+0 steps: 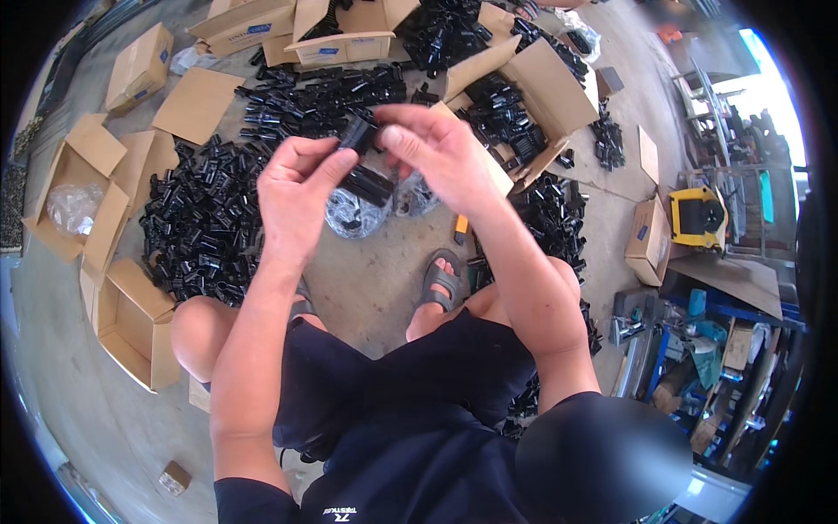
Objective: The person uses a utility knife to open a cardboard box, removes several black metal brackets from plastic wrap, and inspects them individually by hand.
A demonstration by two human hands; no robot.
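My left hand [297,188] is closed, thumb and fingers pinching a glossy black plastic part [367,185] above the floor between my knees. The part looks like a short moulded fitting. A second black section [356,135] rises above my thumb; I cannot tell whether it is joined to the first. Close on its right is my right hand [436,157], fingers bent and apart, with nothing visible in them. Its fingertips are beside the upper section, and whether they touch it is unclear. Below lie clear plastic bags [356,217] with dark contents.
Heaps of similar black parts [201,223] lie at left, ahead and right [550,214]. An open carton [559,92] full of them stands at right front. Other cartons [135,323] stand at left. A yellow-handled cutter [461,229] lies near my sandal. Shelving with tools [724,349] is far right.
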